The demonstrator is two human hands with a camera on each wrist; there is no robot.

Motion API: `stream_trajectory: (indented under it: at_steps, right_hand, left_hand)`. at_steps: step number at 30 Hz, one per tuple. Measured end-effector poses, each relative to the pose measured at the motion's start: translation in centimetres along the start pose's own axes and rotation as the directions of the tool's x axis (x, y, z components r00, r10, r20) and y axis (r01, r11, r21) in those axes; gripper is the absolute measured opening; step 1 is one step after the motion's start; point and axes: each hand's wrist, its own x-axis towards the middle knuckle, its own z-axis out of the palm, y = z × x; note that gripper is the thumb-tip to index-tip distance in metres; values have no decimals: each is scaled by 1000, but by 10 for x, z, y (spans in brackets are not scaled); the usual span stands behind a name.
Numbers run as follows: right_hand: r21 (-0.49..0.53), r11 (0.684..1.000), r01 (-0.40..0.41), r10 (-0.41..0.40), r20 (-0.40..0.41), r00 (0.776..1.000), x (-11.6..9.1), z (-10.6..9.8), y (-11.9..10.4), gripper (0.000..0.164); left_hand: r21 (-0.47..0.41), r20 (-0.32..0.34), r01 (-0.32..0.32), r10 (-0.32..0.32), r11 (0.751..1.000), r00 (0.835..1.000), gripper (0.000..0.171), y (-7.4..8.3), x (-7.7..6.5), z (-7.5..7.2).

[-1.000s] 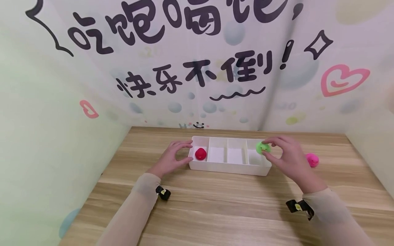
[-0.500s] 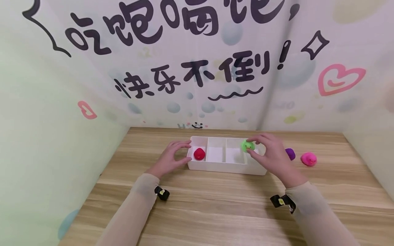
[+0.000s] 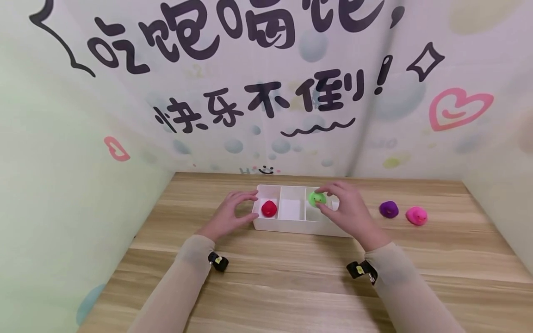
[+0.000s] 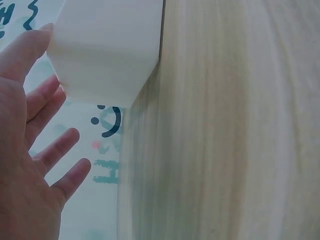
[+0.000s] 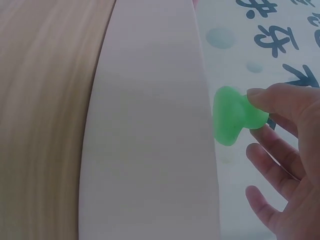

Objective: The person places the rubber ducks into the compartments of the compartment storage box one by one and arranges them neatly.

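A white box [image 3: 287, 225] with a row of compartments stands on the table. In its leftmost compartment lies a red rubber duck [image 3: 269, 209]. My left hand [image 3: 229, 212] touches the box's left end with thumb and fingertips, its fingers spread; the left wrist view shows the thumb and fingertips at the rim. Between thumb and fingers, my right hand [image 3: 347, 208] pinches a green rubber duck [image 3: 316, 199], its face toward me. The duck is over the third compartment from the left. The right wrist view has the green duck [image 5: 231, 116] level with the rim. My right hand partly hides the rightmost compartment.
To the right of the box, a purple rubber duck [image 3: 389, 209] and a pink rubber duck [image 3: 417, 216] sit side by side on the wooden table [image 3: 283, 282]. A printed cloth wall [image 3: 250, 138] rises behind the table's back edge.
My right hand has carried the green duck leftward, from above the rightmost compartment to the third one. The purple duck has come into view from behind the hand. My left hand stays put.
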Motion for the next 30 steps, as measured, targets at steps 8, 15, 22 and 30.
stream_trajectory:
  at_steps: [8,15,22,30]
  right_hand:
    - [-16,1000,-1,2,22,1000,5,11,-6,29]
    - [-17,1000,-21,21,45,999,11,19,-12,28]
    - [-8,999,-33,34,83,996,18,27,-18,27]
    - [-10,1000,3,-2,87,996,23,39,-17,27]
  left_hand:
    - [-6,11,8,-8,1000,1000,50,3,0,-1]
    - [-10,20,19,-19,1000,1000,50,3,0,0]
    - [4,12,23,-23,1000,1000,49,4,-1,-2]
    - [-1,10,35,-35,999,999,47,1,0,0]
